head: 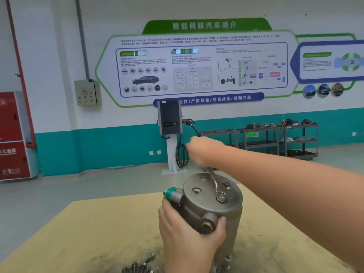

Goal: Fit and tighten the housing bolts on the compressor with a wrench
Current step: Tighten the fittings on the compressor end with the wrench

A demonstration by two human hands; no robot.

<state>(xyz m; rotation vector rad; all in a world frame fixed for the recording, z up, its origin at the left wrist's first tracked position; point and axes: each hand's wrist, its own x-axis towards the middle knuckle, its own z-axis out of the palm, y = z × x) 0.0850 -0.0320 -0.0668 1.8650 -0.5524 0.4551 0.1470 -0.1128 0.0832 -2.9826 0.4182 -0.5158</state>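
Grips (189, 223) over tan tabletop (88, 233), workshop.

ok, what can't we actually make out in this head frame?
- Right hand: motion-blurred, so its grip on the wrench handle is unclear.
- Bolt under the wrench ring: covered by the ring, seating unknown.
- Loose bolts on the table: cut off by the bottom edge, count unknown.
- Compressor base: hidden by the left hand and the frame edge.

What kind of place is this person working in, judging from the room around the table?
Probably an automotive training workshop. A large wall board shows car and component diagrams, a charging unit with its cable stands against the wall, and metal carts carry parts. The compressor stands on a table.
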